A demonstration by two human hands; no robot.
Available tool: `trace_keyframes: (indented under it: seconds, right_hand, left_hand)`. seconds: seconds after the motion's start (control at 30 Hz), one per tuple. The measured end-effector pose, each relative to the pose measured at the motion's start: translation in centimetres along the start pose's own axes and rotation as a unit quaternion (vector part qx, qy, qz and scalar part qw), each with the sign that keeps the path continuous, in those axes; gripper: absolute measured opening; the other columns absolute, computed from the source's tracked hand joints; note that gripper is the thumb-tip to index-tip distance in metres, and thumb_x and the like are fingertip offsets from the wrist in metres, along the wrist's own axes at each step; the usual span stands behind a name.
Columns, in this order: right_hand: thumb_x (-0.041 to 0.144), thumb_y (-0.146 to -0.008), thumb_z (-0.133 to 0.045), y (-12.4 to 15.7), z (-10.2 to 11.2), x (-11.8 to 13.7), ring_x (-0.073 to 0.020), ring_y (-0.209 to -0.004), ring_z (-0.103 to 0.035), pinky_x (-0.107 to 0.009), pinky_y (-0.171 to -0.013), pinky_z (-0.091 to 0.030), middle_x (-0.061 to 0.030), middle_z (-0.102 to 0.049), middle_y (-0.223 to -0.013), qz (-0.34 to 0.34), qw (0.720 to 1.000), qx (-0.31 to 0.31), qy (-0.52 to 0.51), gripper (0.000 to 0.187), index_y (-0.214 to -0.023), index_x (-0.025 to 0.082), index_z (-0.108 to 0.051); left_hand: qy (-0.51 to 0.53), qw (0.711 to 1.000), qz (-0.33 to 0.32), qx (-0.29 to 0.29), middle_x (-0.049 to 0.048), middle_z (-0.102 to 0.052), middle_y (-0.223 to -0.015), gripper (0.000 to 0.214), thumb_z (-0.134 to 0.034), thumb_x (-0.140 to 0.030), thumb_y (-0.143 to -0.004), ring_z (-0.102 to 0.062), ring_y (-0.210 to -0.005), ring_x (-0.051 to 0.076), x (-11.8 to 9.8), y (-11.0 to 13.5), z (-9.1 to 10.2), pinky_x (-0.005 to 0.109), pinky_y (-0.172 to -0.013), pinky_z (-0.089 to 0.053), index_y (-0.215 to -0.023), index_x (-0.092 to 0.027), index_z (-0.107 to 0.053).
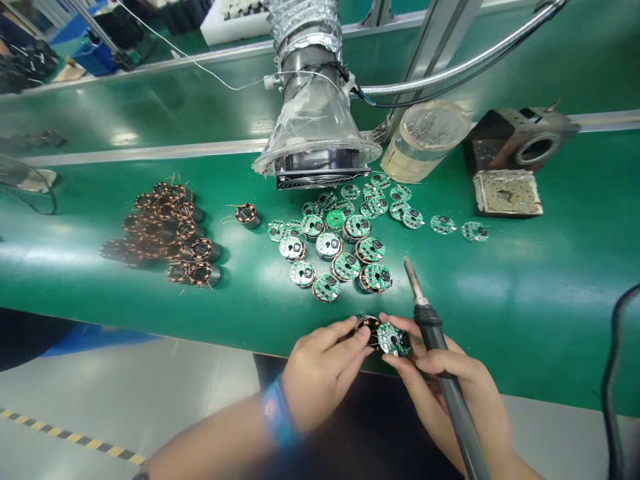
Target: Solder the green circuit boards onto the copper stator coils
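room right of the soldering iron [456, 407], circuit boards [340, 262] blocking ahead, fan hood [317, 123] beyond

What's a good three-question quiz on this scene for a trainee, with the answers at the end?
1. Multiple choice: besides the soldering iron, what does the right hand hold?
(a) a cup
(b) a circuit board
(c) a screwdriver

2. True or false: in the picture, the large cluster of copper coils is left of the fan.

3. Fill in the blank: the wristband nearest the left hand is coloured ___.

Key:
1. b
2. True
3. Blue
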State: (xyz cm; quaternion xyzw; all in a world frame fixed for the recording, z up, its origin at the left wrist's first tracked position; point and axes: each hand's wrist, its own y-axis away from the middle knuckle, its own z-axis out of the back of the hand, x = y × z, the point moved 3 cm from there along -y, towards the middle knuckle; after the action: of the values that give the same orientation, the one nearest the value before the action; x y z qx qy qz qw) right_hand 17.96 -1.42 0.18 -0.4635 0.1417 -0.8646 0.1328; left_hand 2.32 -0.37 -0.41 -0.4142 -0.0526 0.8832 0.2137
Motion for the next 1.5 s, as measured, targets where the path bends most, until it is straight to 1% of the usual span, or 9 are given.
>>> trace_keyframes:
  seconds: [0.33,0.6,0.73,0.8,0.93,1.13,1.23,1.33,1.5]
  right_hand:
    - [0.003,-0.074,-0.060,0.7,-0.5,0.0,-0.0174,-0.106,-0.059,-0.025,-0.084,-0.052,-0.0099,-0.059,-0.114,0.057,0.998,0.014,0.018,0.028,-0.089,0.020,-0.044]
    - [0.005,-0.075,-0.059,0.7,-1.6,-1.2,-0.0186,-0.107,-0.057,-0.033,-0.085,-0.050,-0.0066,-0.058,-0.116,0.105,0.988,0.011,0.109,0.026,-0.092,0.023,-0.050]
    - [0.007,-0.071,-0.065,-0.3,-2.5,-1.0,-0.0205,-0.105,-0.059,-0.034,-0.087,-0.051,-0.0112,-0.059,-0.117,0.103,0.985,-0.063,0.123,0.033,-0.098,0.019,-0.049]
    - [0.009,-0.069,-0.068,-1.0,-3.2,-0.8,-0.0217,-0.104,-0.060,-0.035,-0.086,-0.051,-0.0136,-0.058,-0.117,0.103,0.980,-0.100,0.137,0.035,-0.097,0.017,-0.049]
    - [0.010,-0.071,-0.066,-2.6,-4.6,-0.7,-0.0230,-0.109,-0.057,-0.040,-0.089,-0.050,-0.0138,-0.054,-0.122,0.100,0.982,-0.114,0.113,0.035,-0.100,0.019,-0.049]
    - [0.016,-0.077,-0.062,-4.1,-2.2,-0.8,-0.0182,-0.105,-0.060,-0.032,-0.084,-0.053,-0.0115,-0.056,-0.119,0.087,0.985,-0.098,0.108,0.026,-0.096,0.021,-0.045]
    - [0.018,-0.077,-0.062,-5.0,2.0,-3.3,-0.0191,-0.102,-0.062,-0.035,-0.085,-0.052,-0.0108,-0.057,-0.118,0.063,0.975,-0.137,0.162,0.025,-0.095,0.023,-0.045]
    - [0.020,-0.078,-0.060,-6.4,6.0,-7.6,-0.0227,-0.106,-0.059,-0.041,-0.090,-0.048,-0.0123,-0.055,-0.121,0.029,0.968,-0.130,0.213,0.028,-0.101,0.022,-0.046]
    - [0.026,-0.077,-0.059,-9.0,8.7,-13.3,-0.0247,-0.100,-0.062,-0.040,-0.082,-0.051,-0.0095,-0.059,-0.115,0.032,0.969,-0.025,0.243,0.023,-0.099,0.022,-0.052]
  left_hand:
    - [0.167,0.950,0.237,0.113,0.0013,-0.058,-0.071,0.015,-0.063,-0.001,-0.068,-0.057,-0.063,0.011,0.1,-4.2,0.8,0.021,-0.059,-0.048,-0.065,-0.014,-0.070]
    - [0.383,0.861,0.303,0.142,0.0038,-0.065,-0.077,0.009,-0.061,-0.011,-0.074,-0.065,-0.072,0.014,1.4,-2.1,1.4,0.026,-0.068,-0.053,-0.082,-0.014,-0.060]
    - [0.071,0.976,0.192,-0.076,0.0055,-0.063,-0.079,0.005,-0.056,-0.018,-0.080,-0.061,-0.069,0.015,4.2,-2.7,6.7,0.030,-0.064,-0.053,-0.078,-0.016,-0.060]
    - [-0.136,0.969,0.126,-0.165,0.0100,-0.061,-0.092,0.009,-0.057,-0.018,-0.080,-0.059,-0.088,0.022,5.9,-3.8,9.4,0.038,-0.077,-0.050,-0.088,-0.016,-0.061]
    - [-0.378,0.914,0.117,-0.089,0.0184,-0.043,-0.129,0.036,-0.064,-0.022,-0.075,-0.039,-0.120,0.037,9.5,-7.3,12.3,0.054,-0.095,-0.036,-0.110,-0.017,-0.059]
    - [-0.423,0.899,0.105,-0.041,0.0136,-0.037,-0.138,0.010,-0.064,-0.024,-0.075,-0.028,-0.126,0.044,12.3,-10.2,13.2,0.060,-0.095,-0.033,-0.083,-0.018,-0.067]
    - [-0.404,0.911,0.043,-0.073,0.0148,-0.043,-0.133,0.007,-0.061,-0.023,-0.078,-0.029,-0.128,0.041,10.4,-8.4,13.3,0.059,-0.097,-0.032,-0.080,-0.018,-0.065]
    - [-0.322,0.943,-0.018,-0.083,0.0175,-0.055,-0.118,0.008,-0.058,-0.022,-0.081,-0.050,-0.114,0.032,5.7,-5.0,12.0,0.050,-0.095,-0.041,-0.085,-0.015,-0.060]
    - [-0.170,0.979,-0.101,0.047,0.0118,-0.065,-0.107,0.006,-0.053,-0.016,-0.083,-0.063,-0.094,0.023,-1.8,-1.2,4.5,0.038,-0.078,-0.055,-0.086,-0.016,-0.059]
